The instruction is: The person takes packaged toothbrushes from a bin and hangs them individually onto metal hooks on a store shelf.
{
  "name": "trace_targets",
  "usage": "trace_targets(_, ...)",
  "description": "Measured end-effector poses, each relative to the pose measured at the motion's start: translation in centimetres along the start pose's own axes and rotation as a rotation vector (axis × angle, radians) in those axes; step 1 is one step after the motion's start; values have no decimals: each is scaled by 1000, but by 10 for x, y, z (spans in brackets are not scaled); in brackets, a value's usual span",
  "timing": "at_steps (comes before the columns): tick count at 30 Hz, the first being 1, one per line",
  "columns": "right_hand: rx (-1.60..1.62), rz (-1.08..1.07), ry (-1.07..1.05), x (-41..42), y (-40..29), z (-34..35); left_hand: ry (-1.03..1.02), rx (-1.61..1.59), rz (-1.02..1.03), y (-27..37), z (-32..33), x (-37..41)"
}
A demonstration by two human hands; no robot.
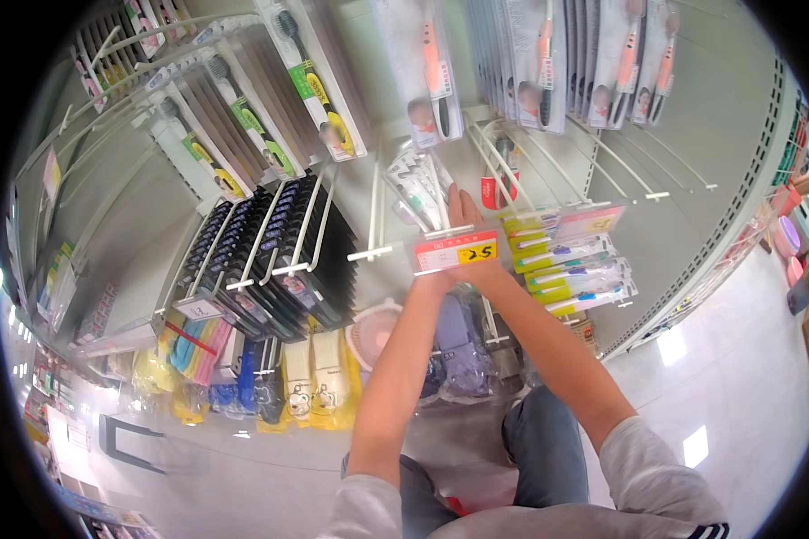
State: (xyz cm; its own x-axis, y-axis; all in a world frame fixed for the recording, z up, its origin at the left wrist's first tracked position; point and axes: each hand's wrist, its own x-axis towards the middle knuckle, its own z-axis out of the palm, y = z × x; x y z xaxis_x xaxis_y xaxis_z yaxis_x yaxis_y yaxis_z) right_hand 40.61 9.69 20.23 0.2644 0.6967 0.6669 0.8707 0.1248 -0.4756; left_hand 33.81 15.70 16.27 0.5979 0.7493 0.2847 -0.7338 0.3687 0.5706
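Observation:
Both my arms reach forward to a hook on a store display rack. My left hand (435, 279) is mostly hidden behind a red and yellow price tag (456, 252), so its fingers cannot be made out. The fingers of my right hand (464, 205) show above the tag, beside several packaged toothbrushes (418, 185) in clear and white packs; whether they grip these is unclear. Just to the right, toothbrush packs with yellow-green ends (573, 269) hang in a stack. A red toothpaste pack (499, 192) is behind the hooks.
Black packs (270, 256) hang in dense rows on the left. Larger toothbrush packs (323, 87) hang above, with pink-handled ones (539, 60) at the upper right. Bare metal hooks (620, 162) stick out. Bagged slippers (313, 377) and a pink basket (375, 330) sit below.

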Motion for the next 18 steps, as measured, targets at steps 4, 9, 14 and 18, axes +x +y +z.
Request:
trace_targets(4, -81, 71, 77, -10, -23, -25, -4, -45, -9, -8, 19, -13)
trace_targets(9, -311, -8, -158, -36, -42, -50, 31, -122, -32, -28, 44, -60)
trace_targets(14, -280, 8, -380, -89, -62, -77, 89, -164, -79, -50, 67, -128)
trace_targets(18, -104, 58, -351, -155, -81, -93, 179, -152, -130, -58, 65, -203)
